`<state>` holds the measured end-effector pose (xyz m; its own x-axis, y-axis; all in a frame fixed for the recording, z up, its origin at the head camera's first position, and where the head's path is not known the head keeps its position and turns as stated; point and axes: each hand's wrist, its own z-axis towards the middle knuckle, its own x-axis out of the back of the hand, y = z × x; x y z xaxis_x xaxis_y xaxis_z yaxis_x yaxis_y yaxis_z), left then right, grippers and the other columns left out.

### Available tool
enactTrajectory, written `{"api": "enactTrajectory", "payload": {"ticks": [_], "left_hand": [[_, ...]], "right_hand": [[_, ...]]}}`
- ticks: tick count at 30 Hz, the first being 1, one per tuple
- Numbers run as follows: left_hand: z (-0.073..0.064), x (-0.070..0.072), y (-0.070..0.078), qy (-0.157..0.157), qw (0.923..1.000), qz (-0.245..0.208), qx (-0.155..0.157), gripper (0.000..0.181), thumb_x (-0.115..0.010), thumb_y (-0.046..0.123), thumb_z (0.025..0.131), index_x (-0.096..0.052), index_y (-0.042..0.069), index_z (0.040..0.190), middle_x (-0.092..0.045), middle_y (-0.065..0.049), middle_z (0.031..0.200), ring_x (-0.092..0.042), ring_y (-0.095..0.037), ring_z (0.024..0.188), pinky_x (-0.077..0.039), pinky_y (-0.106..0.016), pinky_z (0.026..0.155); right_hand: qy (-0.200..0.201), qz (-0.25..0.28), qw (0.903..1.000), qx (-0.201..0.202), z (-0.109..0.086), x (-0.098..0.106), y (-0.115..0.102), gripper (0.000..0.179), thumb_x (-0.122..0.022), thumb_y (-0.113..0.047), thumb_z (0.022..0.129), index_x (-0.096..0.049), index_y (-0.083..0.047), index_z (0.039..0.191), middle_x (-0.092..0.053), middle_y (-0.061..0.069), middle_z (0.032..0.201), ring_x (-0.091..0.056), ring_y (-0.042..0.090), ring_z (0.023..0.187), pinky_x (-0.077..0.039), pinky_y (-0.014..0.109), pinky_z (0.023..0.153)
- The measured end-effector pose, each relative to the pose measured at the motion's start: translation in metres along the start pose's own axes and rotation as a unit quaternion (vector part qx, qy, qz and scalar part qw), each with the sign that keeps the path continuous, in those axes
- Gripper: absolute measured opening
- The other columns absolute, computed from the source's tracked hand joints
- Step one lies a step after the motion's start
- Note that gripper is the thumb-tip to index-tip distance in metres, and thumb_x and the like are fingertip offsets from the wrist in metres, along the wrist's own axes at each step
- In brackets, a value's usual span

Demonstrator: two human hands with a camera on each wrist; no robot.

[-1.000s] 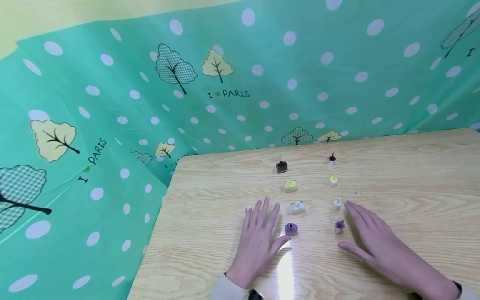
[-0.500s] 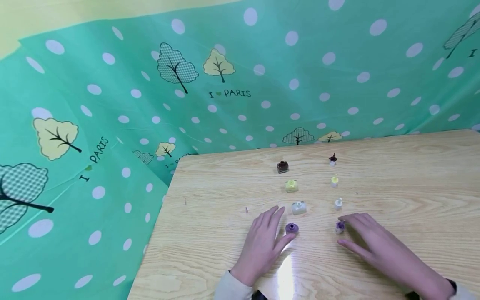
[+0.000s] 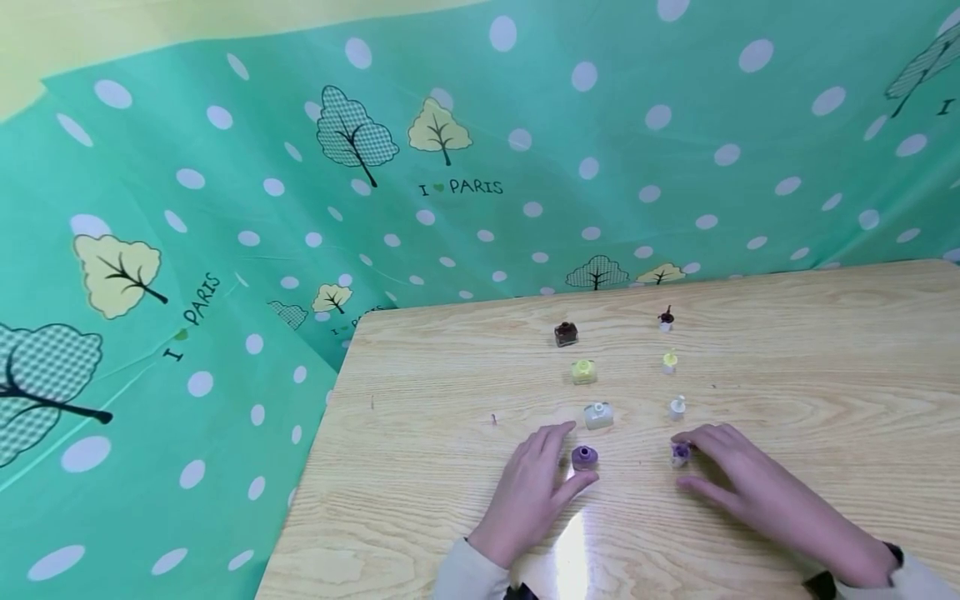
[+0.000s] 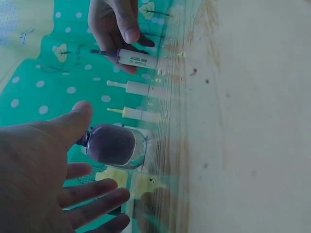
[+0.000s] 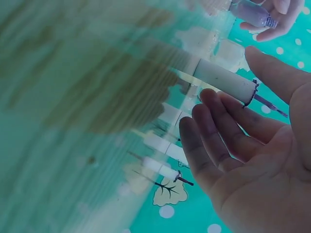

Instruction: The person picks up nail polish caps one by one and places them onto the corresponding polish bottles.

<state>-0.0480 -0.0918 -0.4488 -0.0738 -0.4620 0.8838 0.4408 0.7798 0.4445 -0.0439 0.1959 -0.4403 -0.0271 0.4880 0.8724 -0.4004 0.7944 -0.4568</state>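
Bottle (image 3: 584,457), purple and uncapped, upright toward the near side of the bench (image 3: 405,500), between relaxed thumb and fingers of the left hand (image 3: 532,485). To the right, purple-stained cap (image 3: 678,458), brush (image 5: 271,105) pointing up, between parted thumb and fingers of the right hand (image 3: 750,475), likewise ungripped. Farther off, whitish bottle (image 3: 598,415), yellow-green bottle (image 3: 583,372) and dark bottle (image 3: 566,335) at left; white cap (image 3: 677,408), yellow cap (image 3: 669,363) and dark cap (image 3: 666,320) at right (dotted green cloth (image 3: 262,150) behind).

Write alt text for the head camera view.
A person's left hand curves near an uncapped purple bottle and their right hand near a purple-stained brush cap on a wooden table. Behind are three more bottles and three brush caps, before a green polka-dot cloth.
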Motion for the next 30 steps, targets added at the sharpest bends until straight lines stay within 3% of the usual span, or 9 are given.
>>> {"api": "enactTrajectory", "payload": {"ticks": [9, 18, 30], "left_hand": [[0.001, -0.002, 0.003, 0.002, 0.9999, -0.012, 0.005, 0.055, -0.058, 0.046, 0.097, -0.05, 0.012, 0.14, -0.062, 0.001, 0.129, -0.059, -0.013, 0.119, -0.046, -0.036, 0.106], [0.005, -0.005, 0.004, 0.021, 0.9994, -0.024, -0.013, 0.028, -0.066, 0.033, 0.095, -0.064, 0.016, 0.117, -0.068, 0.008, 0.112, -0.062, -0.006, 0.104, -0.05, -0.027, 0.097], [0.005, -0.007, 0.003, 0.03, 0.9987, -0.037, -0.017, 0.022, -0.068, 0.028, 0.094, -0.066, 0.016, 0.112, -0.069, 0.008, 0.107, -0.062, -0.005, 0.097, -0.052, -0.023, 0.09]], "right_hand": [[-0.028, 0.04, 0.9987, -0.014, 0.005, 0.0, 0.001, 0.031, -0.077, -0.026, 0.086, -0.068, -0.015, 0.113, -0.065, -0.01, 0.105, -0.063, 0.016, 0.101, -0.056, 0.04, 0.086], [-0.041, 0.061, 0.9972, -0.011, 0.009, 0.0, 0.004, 0.027, -0.076, -0.025, 0.088, -0.067, -0.019, 0.112, -0.064, -0.014, 0.103, -0.061, 0.006, 0.098, -0.056, 0.035, 0.085], [-0.104, 0.092, 0.9893, -0.044, 0.017, 0.001, 0.004, 0.015, -0.073, -0.021, 0.089, -0.065, -0.02, 0.102, -0.06, -0.013, 0.092, -0.053, -0.002, 0.084, -0.051, 0.025, 0.07]]}}
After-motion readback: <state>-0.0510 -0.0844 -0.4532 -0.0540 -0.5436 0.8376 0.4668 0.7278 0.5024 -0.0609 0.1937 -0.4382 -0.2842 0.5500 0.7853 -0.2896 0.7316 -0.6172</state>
